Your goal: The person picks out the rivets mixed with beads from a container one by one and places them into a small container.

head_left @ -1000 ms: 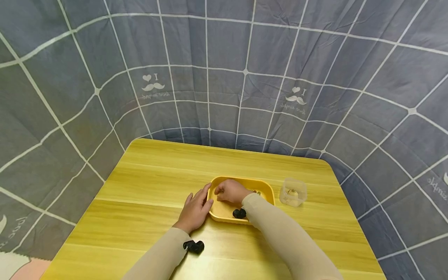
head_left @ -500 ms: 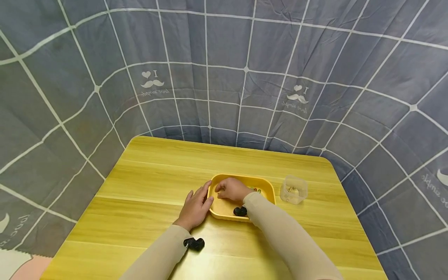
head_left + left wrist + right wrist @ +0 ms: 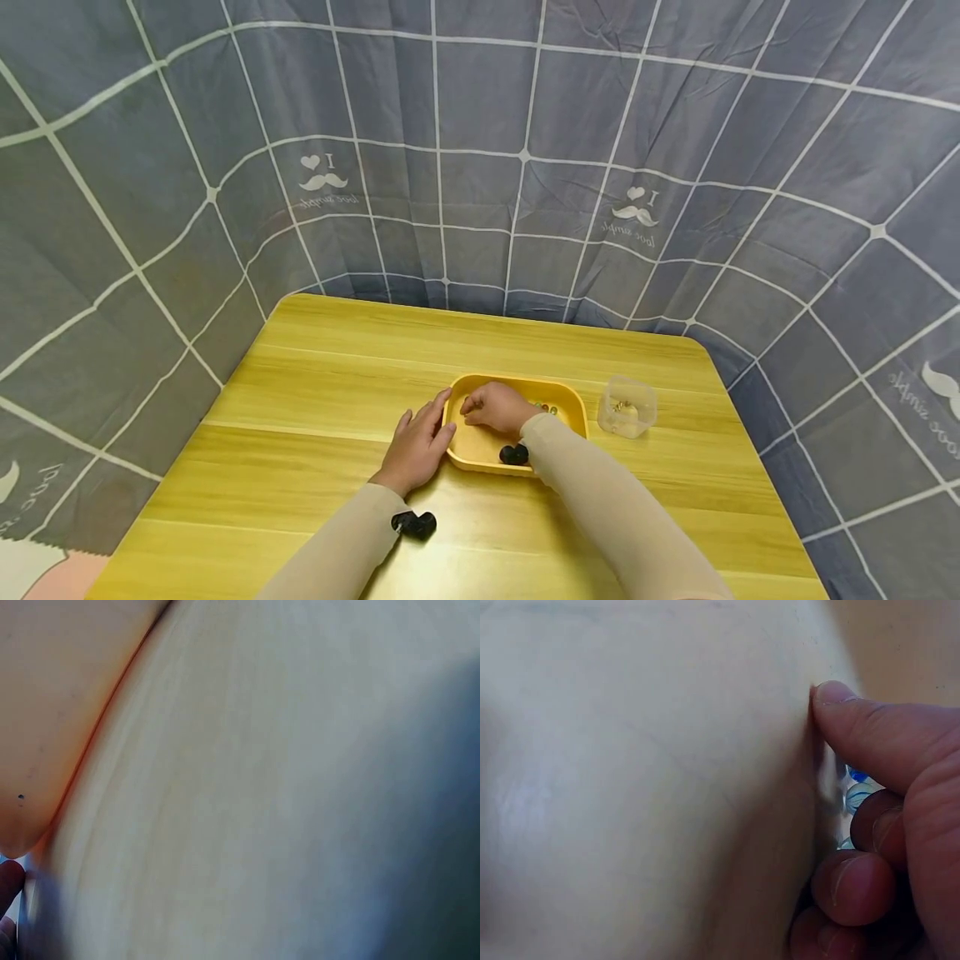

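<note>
A shallow yellow tray (image 3: 480, 463) stands on the table. My left hand (image 3: 416, 446) rests against its left side, fingers extended along the outside and thumb at the rim. My right hand (image 3: 498, 408) is inside the tray toward the left end, its fingers curled; I cannot tell whether they hold anything. Several small glass marbles (image 3: 551, 409) lie in the tray beyond the right wrist. In the right wrist view, blue-patterned marbles (image 3: 860, 796) show through the gap between the thumb (image 3: 877, 731) and the curled fingers (image 3: 855, 889), looking farther off than the hand.
A clear plastic container (image 3: 628, 408) with small gold-coloured pieces at its bottom stands right of the tray. Yellow wood-grain tabletop (image 3: 360, 358) surrounds both. A grey grid-patterned curtain (image 3: 480, 192) hangs behind the table.
Both hands keep almost the same places, the left at the tray's side and the right inside it. The view shifts slightly; tray and container have not moved on the table.
</note>
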The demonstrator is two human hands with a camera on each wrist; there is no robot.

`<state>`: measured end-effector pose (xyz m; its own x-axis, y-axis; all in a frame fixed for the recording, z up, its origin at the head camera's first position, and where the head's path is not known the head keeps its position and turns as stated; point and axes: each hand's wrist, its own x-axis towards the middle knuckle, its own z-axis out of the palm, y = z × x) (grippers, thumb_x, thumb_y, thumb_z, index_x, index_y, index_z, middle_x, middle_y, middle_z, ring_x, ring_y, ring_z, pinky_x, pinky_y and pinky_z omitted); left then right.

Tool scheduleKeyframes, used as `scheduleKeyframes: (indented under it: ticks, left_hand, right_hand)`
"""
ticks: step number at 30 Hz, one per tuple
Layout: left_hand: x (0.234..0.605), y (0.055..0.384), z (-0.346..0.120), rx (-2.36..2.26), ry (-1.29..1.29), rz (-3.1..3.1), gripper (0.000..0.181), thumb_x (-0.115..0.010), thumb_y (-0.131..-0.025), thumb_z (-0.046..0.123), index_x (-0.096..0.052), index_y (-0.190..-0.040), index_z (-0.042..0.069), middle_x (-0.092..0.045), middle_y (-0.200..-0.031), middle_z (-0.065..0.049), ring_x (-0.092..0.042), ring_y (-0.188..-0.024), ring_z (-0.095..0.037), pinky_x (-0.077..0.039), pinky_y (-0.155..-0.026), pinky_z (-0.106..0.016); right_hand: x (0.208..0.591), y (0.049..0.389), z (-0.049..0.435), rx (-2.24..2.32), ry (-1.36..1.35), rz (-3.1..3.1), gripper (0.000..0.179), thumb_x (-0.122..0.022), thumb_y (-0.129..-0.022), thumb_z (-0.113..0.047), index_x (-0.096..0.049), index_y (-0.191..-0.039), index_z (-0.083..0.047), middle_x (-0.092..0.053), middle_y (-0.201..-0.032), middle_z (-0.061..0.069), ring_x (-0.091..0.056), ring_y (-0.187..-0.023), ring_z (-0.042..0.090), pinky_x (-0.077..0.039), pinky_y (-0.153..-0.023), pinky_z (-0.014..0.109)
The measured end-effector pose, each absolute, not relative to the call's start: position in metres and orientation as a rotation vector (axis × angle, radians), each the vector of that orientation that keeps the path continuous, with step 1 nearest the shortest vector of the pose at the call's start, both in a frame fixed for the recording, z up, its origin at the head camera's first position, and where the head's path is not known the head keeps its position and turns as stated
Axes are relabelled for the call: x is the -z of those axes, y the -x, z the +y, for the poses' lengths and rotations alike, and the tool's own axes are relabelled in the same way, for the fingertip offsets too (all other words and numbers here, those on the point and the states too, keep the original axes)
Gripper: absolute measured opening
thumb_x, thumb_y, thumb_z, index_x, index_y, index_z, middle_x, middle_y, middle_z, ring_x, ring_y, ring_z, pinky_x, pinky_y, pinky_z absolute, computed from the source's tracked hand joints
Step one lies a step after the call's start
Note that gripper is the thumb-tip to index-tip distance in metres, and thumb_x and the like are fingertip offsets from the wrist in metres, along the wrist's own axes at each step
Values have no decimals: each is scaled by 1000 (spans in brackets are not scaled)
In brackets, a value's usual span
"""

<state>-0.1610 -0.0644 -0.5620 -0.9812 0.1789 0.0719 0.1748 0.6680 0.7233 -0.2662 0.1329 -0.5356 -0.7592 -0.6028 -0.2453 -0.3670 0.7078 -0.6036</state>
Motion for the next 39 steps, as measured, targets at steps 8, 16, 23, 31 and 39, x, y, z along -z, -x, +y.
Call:
scheduleKeyframes:
  ticks: [8, 16, 23, 31, 39]
  left_hand:
    - [564, 161, -65, -1247, -314, 2870, 60, -49, -113, 36, -29, -168, 27, -47, -165, -5, -44, -153, -35, -15, -130, -64]
    - [560, 160, -65, -1251, -310, 2860, 60, -50, -112, 35, -29, -168, 25, -47, -165, -6, -44, -153, -35, -15, -130, -64]
    - [562, 160, -65, -1254, -316, 2870, 60, -50, -112, 35, -29, -168, 25, -47, -165, -6, -45, -152, -36, -16, -130, -64]
    - [564, 160, -64, -1249, -318, 2885, 60, -49, -112, 36, -29, -168, 26, -48, -165, -6, -45, -152, -37, -16, -130, -65]
    - [565, 159, -62, -1247, -316, 2896, 60, -49, -112, 37, -29, -168, 25, -48, -164, -6, -46, -152, -37, -17, -129, -65]
  right_hand:
    - [539, 265, 131, 768, 712, 2506, 7, -77, -97, -21, -83, -97, -19, -79, -93, -10, -58, -78, 5, -50, -76, 21]
    - [538, 263, 130, 780, 713, 2511, 7, -77, -97, -20, -83, -93, -20, -76, -88, -12, -58, -76, 5, -49, -74, 21]
    - [535, 261, 130, 799, 699, 2510, 7, -77, -97, -16, -81, -92, -18, -75, -86, -10, -56, -74, 5, -48, -71, 20]
    - [531, 257, 129, 776, 689, 2527, 9, -76, -98, -17, -80, -91, -19, -73, -85, -10, -55, -74, 6, -46, -71, 20]
    - [533, 257, 130, 776, 697, 2526, 8, -76, -98, -17, -80, -91, -19, -73, -84, -10, -54, -72, 5, -45, -69, 19]
